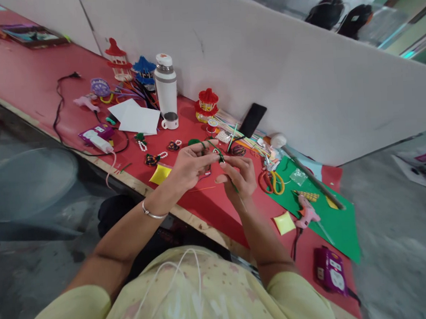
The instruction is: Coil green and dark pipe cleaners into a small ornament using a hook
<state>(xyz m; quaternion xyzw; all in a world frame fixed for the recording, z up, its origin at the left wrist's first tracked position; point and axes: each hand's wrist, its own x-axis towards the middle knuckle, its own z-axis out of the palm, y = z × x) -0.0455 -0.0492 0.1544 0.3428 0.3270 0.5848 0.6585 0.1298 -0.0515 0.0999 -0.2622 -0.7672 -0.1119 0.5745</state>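
Observation:
Both of my hands are close together over the red tabletop. My left hand (193, 164) has its fingers pinched on green yarn (218, 151), a strand of which runs over the fingers. My right hand (239, 176) grips the same small piece of green yarn, with a thin shiny tool or needle at the fingertips that is too small to make out. A green strand and a thin thread hang down past my right wrist. Just behind the hands are a ball of dark multicoloured yarn (238, 150) and a bag of white beads (223, 136).
A white flask (166, 93), metal cup (170, 120), white cards (139, 118) and small red-roofed models stand behind left. Scissors (272, 181), a pink glue gun (306, 212) and green sheet (339, 224) lie right. A phone (254, 120) leans on the partition (265, 66).

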